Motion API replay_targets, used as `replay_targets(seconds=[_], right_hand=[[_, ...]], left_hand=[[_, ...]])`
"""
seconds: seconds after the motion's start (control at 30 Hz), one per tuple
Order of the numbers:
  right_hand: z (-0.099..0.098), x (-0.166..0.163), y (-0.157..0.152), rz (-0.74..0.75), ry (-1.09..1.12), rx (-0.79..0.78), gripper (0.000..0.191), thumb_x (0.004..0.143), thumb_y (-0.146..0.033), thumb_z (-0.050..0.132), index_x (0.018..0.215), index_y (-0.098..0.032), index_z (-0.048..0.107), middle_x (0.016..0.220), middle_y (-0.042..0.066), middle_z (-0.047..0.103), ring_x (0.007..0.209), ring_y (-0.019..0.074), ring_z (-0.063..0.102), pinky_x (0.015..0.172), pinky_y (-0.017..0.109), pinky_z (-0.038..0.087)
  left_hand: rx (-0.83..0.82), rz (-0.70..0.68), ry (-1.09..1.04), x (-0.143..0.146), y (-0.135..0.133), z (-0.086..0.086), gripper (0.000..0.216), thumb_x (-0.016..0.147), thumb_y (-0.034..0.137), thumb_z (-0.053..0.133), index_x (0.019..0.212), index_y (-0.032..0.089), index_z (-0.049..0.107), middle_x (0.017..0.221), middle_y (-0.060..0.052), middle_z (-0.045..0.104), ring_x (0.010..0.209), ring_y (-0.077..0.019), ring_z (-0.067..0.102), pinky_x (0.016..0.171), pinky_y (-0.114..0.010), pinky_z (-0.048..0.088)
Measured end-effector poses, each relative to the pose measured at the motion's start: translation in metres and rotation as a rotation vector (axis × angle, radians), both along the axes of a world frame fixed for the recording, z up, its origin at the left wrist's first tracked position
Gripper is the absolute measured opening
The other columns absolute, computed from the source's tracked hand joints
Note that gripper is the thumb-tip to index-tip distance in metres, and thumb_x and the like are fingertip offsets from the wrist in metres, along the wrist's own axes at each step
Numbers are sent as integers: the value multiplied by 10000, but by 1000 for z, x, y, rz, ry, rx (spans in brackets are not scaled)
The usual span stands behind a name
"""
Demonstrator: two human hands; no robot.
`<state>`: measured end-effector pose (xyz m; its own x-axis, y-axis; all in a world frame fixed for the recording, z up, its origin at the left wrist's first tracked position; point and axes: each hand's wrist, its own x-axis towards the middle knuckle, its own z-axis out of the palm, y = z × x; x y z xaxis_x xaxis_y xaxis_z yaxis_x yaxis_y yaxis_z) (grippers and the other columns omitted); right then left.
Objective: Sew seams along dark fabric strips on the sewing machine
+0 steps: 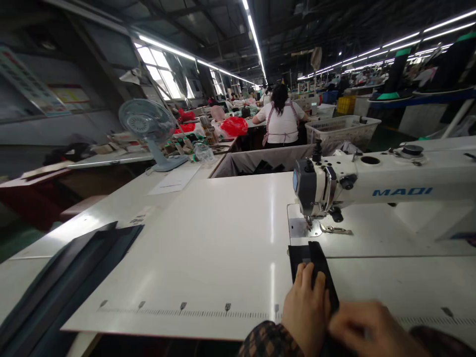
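At far left, dark fabric pieces (70, 282) lie overlapping; farther back stands a blue-grey fan (147, 124). At centre, a white tabletop (219, 238) bears a printed scale along its near edge. Right of centre, the left hand (307, 307) lies over a black fabric strip (320, 260), whose far end is near the needle; whether it pinches the cloth cannot be told. Beside it, the right hand (366, 325) is blurred, fingers curled, grip indeterminable. Far right: a sewing machine (394, 173)
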<state>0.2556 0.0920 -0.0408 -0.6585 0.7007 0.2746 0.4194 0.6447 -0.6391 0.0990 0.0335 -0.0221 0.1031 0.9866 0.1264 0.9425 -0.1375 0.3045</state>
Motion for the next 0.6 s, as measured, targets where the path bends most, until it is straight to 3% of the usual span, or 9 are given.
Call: replay_targets(seconds=[0.1,0.23,0.4,0.6], right_hand=[[12,-8,39,-112,-92,-99,232,862,-336,431,1042,-217,514,794,-14,533,629,109,506,584,248,435],[27,-20,82,-84,-199,-119,75,718,-268,574,782,-230,572,723,-38,517,632,116,488,579,246,367],[36,-23,85,-48,-261,-143,26,703,-246,567,725,-232,566,659,-50,534,632,116,484,563,245,301],[27,-22,88,-126,-278,-246,100,742,-316,535,698,-231,563,552,-72,538,523,96,483,493,226,310]], left_hand=[[-7,-13,-10,9,7,2,192,799,211,413,967,230,503,1099,-81,484,1093,-258,429,790,-380,512],[15,14,-5,12,15,9,106,786,189,444,845,223,525,1060,-37,482,943,-215,467,761,-378,497],[32,-31,23,14,17,6,378,779,176,455,1153,232,442,1281,-5,366,960,-213,412,837,-388,448],[109,-9,108,15,19,-13,384,777,207,433,1159,197,465,1262,-44,405,1028,-274,378,825,-432,430]])
